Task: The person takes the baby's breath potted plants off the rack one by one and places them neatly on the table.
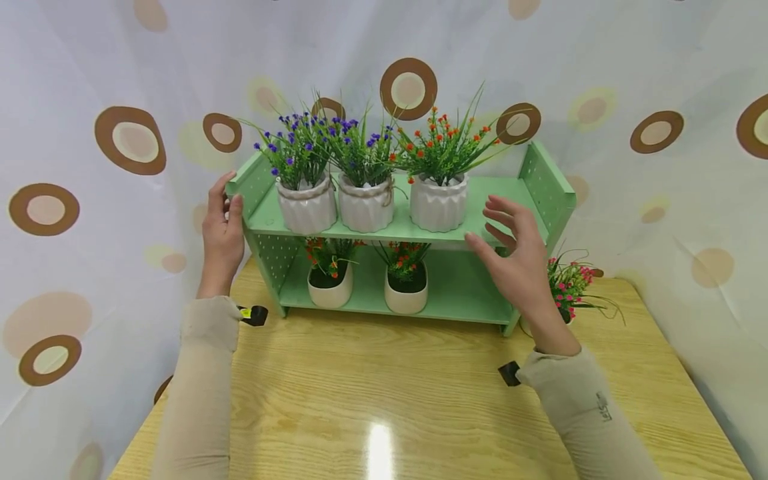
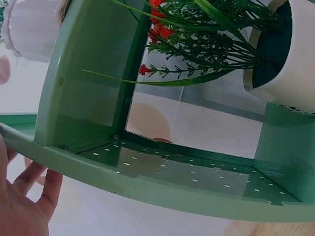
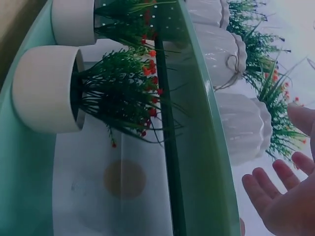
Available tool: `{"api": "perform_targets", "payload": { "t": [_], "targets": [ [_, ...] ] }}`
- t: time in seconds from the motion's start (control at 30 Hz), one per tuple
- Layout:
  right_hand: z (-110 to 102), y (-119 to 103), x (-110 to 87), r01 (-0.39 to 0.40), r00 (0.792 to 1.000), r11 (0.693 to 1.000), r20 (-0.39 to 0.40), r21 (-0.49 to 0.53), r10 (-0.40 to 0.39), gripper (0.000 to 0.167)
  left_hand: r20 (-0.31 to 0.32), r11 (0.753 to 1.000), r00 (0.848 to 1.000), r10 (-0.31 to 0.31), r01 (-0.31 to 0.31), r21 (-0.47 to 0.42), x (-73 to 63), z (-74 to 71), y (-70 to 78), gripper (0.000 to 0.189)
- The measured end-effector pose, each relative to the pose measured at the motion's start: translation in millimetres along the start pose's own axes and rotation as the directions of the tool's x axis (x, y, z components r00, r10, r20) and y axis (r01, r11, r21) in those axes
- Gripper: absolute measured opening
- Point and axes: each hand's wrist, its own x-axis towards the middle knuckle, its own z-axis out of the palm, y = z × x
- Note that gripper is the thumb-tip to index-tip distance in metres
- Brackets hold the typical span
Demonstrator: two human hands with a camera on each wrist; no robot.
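A two-tier green shelf [image 1: 384, 235] stands on the table. My left hand [image 1: 223, 230] is at the upper left end of it, fingertips touching the outer side of its left side panel [image 2: 147, 189]. Over the top tier's front edge, on the right, my right hand [image 1: 516, 257] is held with fingers spread and nothing between them. Nearest to it is a white fluted pot with orange flowers [image 1: 439, 203]. Left of that pot, two white pots with purple flowers, a middle one [image 1: 366, 205] and a left one [image 1: 307, 205], stand side by side with twine round their rims.
Two cream pots with red flowers, one on the left [image 1: 330, 287] and one in the middle [image 1: 406, 290], stand on the lower tier. Beside the shelf's right end is a pink-flowered plant [image 1: 570, 287]. A patterned curtain [image 1: 336, 40] hangs behind the wooden table [image 1: 360, 373].
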Motion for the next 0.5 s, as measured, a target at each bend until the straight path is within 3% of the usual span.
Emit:
{"api": "perform_targets", "payload": {
  "t": [0.13,0.5],
  "targets": [
    [16,-2,19.3,-0.026,0.998,0.999,0.055,-0.020,0.027,0.075,-0.007,1.000,1.000,-0.005,0.005,0.007,-0.9,-0.2,-0.9,0.044],
    [40,7,47.0,-0.100,0.994,0.994,0.027,-0.047,0.101,0.089,0.000,1.000,1.000,0.017,-0.017,0.001,0.2,0.0,-0.8,0.044]
  ]
}}
